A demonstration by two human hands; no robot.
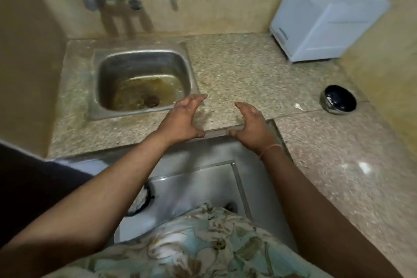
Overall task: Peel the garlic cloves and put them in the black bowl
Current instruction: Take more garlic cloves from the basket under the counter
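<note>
**At the counter's near edge, two empty hands**

A broad stretch of speckled stone counter (237,70) runs between the steel sink (106,74), left, and the white box (325,18), far right. The left hand (182,119) and right hand (253,123) hover apart over the near edge, fingers spread. The black bowl (323,101) sits well right, with a small white scrap (298,106) just left of it.

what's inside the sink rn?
The sink holds murky brown water, with a dark drain showing near the front. The cloudy water hides most of the bottom.
</note>
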